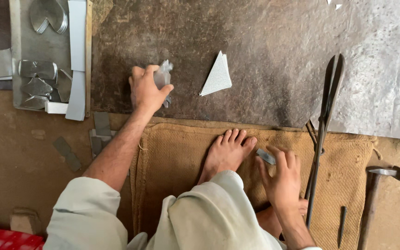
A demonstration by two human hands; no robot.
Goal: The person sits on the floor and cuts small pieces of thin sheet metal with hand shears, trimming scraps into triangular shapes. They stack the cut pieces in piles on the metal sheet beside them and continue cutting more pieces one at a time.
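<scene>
My left hand (146, 89) rests on the dark metal work slab (255, 55) and grips a small bent piece of shiny sheet metal (163, 76). My right hand (281, 178) is over the burlap mat (348, 166), pinching a small flat metal strip (265, 156) between thumb and fingers, close to my bare foot (228, 153). A pale triangular sheet-metal offcut (217, 75) lies flat on the slab, to the right of my left hand and apart from it.
Long metal shears (325, 125) lie across the slab edge and mat at right. A hammer (377, 194) and a punch (342, 226) lie further right. A metal tray (47, 55) with cut pieces sits upper left. Loose strips (100, 132) lie below it.
</scene>
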